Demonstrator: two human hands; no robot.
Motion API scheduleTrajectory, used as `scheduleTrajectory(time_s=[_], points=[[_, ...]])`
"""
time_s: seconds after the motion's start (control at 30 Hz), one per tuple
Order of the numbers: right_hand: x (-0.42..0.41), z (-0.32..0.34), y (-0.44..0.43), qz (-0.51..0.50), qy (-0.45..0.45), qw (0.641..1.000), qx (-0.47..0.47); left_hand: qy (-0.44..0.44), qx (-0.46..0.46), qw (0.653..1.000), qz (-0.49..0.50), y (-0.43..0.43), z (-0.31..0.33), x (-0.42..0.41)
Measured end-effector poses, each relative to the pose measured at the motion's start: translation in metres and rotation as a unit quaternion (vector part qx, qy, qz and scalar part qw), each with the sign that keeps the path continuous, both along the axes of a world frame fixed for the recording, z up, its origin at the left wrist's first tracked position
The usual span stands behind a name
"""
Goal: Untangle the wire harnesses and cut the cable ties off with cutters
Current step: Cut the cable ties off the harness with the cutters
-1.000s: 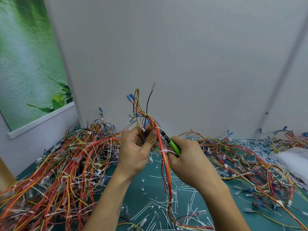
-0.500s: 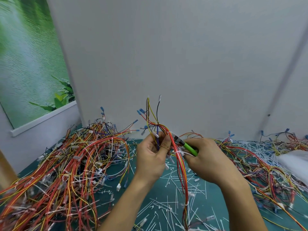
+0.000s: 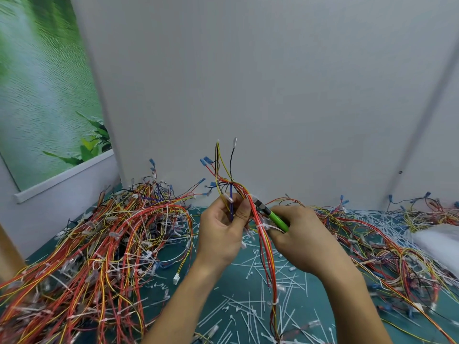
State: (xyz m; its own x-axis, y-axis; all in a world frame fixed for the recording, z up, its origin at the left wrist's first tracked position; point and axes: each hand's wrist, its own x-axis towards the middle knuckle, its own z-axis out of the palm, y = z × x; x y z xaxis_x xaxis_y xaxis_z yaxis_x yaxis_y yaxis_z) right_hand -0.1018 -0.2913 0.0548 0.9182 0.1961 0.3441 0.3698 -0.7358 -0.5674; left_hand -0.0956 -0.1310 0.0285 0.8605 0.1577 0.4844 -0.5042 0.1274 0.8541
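The left hand (image 3: 221,234) is raised over the middle of the bench (image 3: 231,286), thumb and curled fingers pinching the upper part of a wire harness (image 3: 267,254). Above the grip the red, yellow, blue and black wires fan upward, several ending in blue terminals (image 3: 206,160). Below it the bundle hangs down between the two forearms to the bench. The right hand (image 3: 300,239) is clenched round the green-handled cutters (image 3: 278,218). Their dark nose points up and left and touches the harness just beside the left thumb – whether the blades are closed is too small to tell. A white cable tie (image 3: 260,225) wraps the bundle just below the nose, and another (image 3: 274,302) sits lower down. Cut-off white ties (image 3: 248,309) litter the green surface. A large heap of harnesses (image 3: 111,244) lies to the left, a looser heap (image 3: 372,247) to the right.
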Motion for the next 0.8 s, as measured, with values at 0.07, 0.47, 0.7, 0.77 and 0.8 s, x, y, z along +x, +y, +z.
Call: scheduleTrajectory(time_s=[0.07, 0.47, 0.7, 0.77, 0.8], points=[[-0.001, 0.0, 0.002, 0.012, 0.008, 1.0, 0.005, -0.005, 0.004, 1.0, 0.001, 0.001, 0.001, 0.001], [-0.007, 0.003, 0.011, 0.009, 0.013, 1.0, -0.006, -0.032, 0.044, 0.999, 0.001, 0.011, 0.001, 0.004], [-0.007, 0.002, 0.015, 0.019, 0.01, 1.0, 0.014, -0.06, 0.057, 0.997, 0.011, 0.014, 0.001, 0.007], [-0.007, 0.001, 0.017, 0.023, 0.015, 0.999, 0.019, -0.071, 0.069, 0.995, 0.015, 0.018, 0.002, 0.008], [-0.007, 0.001, 0.017, 0.023, 0.016, 0.999, 0.023, -0.075, 0.075, 0.994, 0.017, 0.019, 0.002, 0.008]])
